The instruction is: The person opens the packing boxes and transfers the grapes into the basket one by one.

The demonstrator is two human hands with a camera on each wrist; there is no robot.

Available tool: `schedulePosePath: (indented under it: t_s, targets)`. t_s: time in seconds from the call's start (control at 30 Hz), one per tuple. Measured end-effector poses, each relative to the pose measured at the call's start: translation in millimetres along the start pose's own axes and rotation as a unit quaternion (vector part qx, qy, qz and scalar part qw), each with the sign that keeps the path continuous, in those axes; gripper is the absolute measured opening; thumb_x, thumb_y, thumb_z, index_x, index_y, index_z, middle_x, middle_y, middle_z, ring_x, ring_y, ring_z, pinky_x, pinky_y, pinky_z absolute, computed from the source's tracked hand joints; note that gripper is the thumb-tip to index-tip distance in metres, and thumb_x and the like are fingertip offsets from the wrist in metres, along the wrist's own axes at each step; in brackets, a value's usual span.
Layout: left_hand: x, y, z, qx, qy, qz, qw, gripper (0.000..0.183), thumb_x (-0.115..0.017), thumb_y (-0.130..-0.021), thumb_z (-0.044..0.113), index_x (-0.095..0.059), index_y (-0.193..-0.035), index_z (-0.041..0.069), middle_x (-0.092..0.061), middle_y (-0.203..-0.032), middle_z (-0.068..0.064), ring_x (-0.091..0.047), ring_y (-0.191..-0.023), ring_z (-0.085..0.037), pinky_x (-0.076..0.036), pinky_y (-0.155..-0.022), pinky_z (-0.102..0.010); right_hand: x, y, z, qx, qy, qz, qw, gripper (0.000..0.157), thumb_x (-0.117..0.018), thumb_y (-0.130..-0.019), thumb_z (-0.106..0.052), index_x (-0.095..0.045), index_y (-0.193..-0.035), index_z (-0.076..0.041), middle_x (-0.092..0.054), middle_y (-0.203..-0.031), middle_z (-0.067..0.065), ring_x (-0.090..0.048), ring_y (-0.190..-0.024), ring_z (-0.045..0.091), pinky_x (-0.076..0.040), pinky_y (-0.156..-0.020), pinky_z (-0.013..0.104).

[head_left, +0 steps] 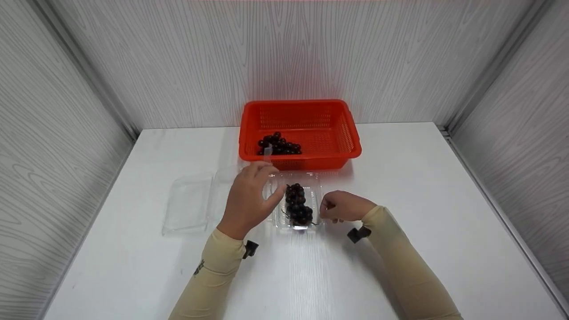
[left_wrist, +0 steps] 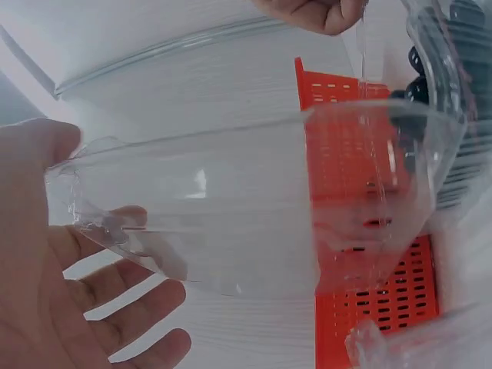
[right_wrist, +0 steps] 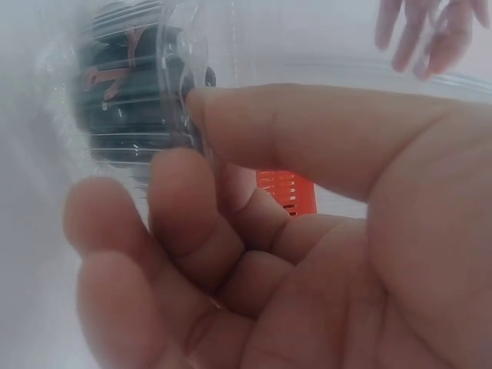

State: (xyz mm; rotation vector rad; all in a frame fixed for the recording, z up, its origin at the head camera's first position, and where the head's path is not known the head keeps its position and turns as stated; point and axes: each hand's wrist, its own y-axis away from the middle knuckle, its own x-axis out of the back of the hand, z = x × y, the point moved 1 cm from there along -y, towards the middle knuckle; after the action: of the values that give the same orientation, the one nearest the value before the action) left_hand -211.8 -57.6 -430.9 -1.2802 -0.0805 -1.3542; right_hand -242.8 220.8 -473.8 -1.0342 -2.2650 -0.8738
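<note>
A clear plastic clamshell box (head_left: 314, 184) stands on the table, with a bunch of dark grapes (head_left: 298, 204) lying in its tray. My left hand (head_left: 250, 198) is at the box's left side. In the left wrist view, its thumb and index finger pinch the edge of the raised clear lid (left_wrist: 231, 207), while the other fingers spread loosely. At the opposite side, my right hand (head_left: 344, 206) pinches the tray's right rim between thumb and curled fingers, seen close up in the right wrist view.
Behind the box stands a red plastic basket (head_left: 351, 153) with more dark grapes (head_left: 278, 144) in its left part. To the left lies another clear plastic container (head_left: 186, 204), open on the white table (head_left: 422, 186). Wood-grain panels (head_left: 293, 53) enclose the back and sides.
</note>
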Motion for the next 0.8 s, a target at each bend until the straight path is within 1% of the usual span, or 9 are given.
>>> schedulePosePath:
  t_s: [0.1, 0.17, 0.27, 0.33, 0.4, 0.5, 0.6, 0.67, 0.8]
  targets:
    - [7.1, 3.8, -7.1, 0.010, -0.015, 0.002, 0.9998, 0.028, -0.069, -0.094, 0.028, -0.069, -0.117, 0.012, -0.062, -0.117, -0.006, -0.061, -0.102, -0.023, -0.054, -0.086, -0.039, 0.7, 1, 1, 0.002, 0.005, 0.002, 1.000, 0.006, -0.066, -0.097, -0.014, -0.065, -0.091, -0.012, -0.066, -0.083, 0.002, -0.059, -0.072, 0.017, -0.052, -0.069, 0.032]
    - [13.6, 6.2, -11.1, 0.022, -0.028, -0.010, 0.9993, 0.027, -0.070, -0.094, 0.027, -0.069, -0.117, 0.012, -0.061, -0.115, -0.007, -0.060, -0.097, -0.024, -0.054, -0.080, -0.038, 1.3, 1, 2, 0.003, 0.004, 0.005, 1.000, 0.006, -0.066, -0.097, -0.014, -0.065, -0.091, -0.012, -0.066, -0.083, 0.002, -0.060, -0.073, 0.017, -0.052, -0.069, 0.032]
    - [26.9, 9.3, -15.2, 0.046, -0.066, -0.040, 0.9960, 0.030, -0.069, -0.095, 0.030, -0.071, -0.118, 0.010, -0.063, -0.113, -0.010, -0.061, -0.095, -0.027, -0.056, -0.077, -0.040, 2.6, 1, 3, 0.006, -0.001, 0.008, 1.000, 0.006, -0.065, -0.096, -0.013, -0.065, -0.091, -0.011, -0.067, -0.083, 0.002, -0.060, -0.072, 0.017, -0.052, -0.068, 0.031]
    - [37.1, 12.4, -16.9, 0.077, -0.089, -0.074, 0.9903, 0.035, -0.070, -0.096, 0.031, -0.072, -0.122, 0.008, -0.065, -0.115, -0.014, -0.064, -0.098, -0.031, -0.058, -0.080, -0.044, 2.0, 1, 3, 0.008, -0.006, 0.007, 1.000, 0.006, -0.065, -0.096, -0.013, -0.065, -0.091, -0.010, -0.066, -0.082, 0.003, -0.061, -0.071, 0.017, -0.053, -0.068, 0.031]
    - [46.1, 17.0, -18.6, 0.117, -0.098, -0.123, 0.9806, 0.043, -0.070, -0.097, 0.033, -0.070, -0.129, 0.006, -0.066, -0.120, -0.018, -0.066, -0.105, -0.035, -0.058, -0.086, -0.049, 0.5, 0, 5, 0.009, -0.008, 0.005, 1.000, 0.006, -0.065, -0.096, -0.013, -0.065, -0.091, -0.010, -0.066, -0.082, 0.003, -0.061, -0.071, 0.017, -0.053, -0.067, 0.030]
    - [55.8, 24.4, -20.4, 0.180, -0.092, -0.206, 0.9573, 0.055, -0.070, -0.097, 0.037, -0.062, -0.140, 0.004, -0.064, -0.131, -0.023, -0.063, -0.117, -0.040, -0.054, -0.096, -0.055, -1.3, 1, 6, 0.009, -0.012, 0.002, 1.000, 0.006, -0.066, -0.096, -0.012, -0.065, -0.091, -0.010, -0.066, -0.081, 0.004, -0.060, -0.071, 0.017, -0.052, -0.067, 0.030]
    - [57.2, 28.3, -20.1, 0.216, -0.085, -0.255, 0.9386, 0.061, -0.069, -0.097, 0.038, -0.058, -0.144, 0.001, -0.061, -0.136, -0.026, -0.059, -0.124, -0.044, -0.050, -0.101, -0.058, -1.2, 1, 6, 0.008, -0.013, 0.000, 1.000, 0.006, -0.066, -0.096, -0.013, -0.065, -0.091, -0.009, -0.066, -0.082, 0.005, -0.060, -0.071, 0.017, -0.053, -0.068, 0.031]
    - [52.5, 27.3, -18.9, 0.213, -0.089, -0.256, 0.9388, 0.060, -0.070, -0.096, 0.037, -0.059, -0.142, 0.000, -0.060, -0.136, -0.026, -0.057, -0.125, -0.044, -0.049, -0.103, -0.058, 0.0, 0, 5, 0.006, -0.011, 0.001, 1.000, 0.006, -0.066, -0.097, -0.014, -0.065, -0.092, -0.010, -0.067, -0.083, 0.005, -0.060, -0.072, 0.017, -0.053, -0.068, 0.031]
    - [31.9, 21.1, -16.3, 0.158, -0.077, -0.234, 0.9562, 0.060, -0.073, -0.095, 0.036, -0.059, -0.143, 0.003, -0.059, -0.140, -0.021, -0.054, -0.131, -0.039, -0.046, -0.109, -0.053, 2.2, 0, 5, 0.003, -0.008, 0.007, 1.000, 0.006, -0.066, -0.097, -0.015, -0.065, -0.093, -0.011, -0.067, -0.085, 0.004, -0.060, -0.073, 0.018, -0.053, -0.070, 0.033]
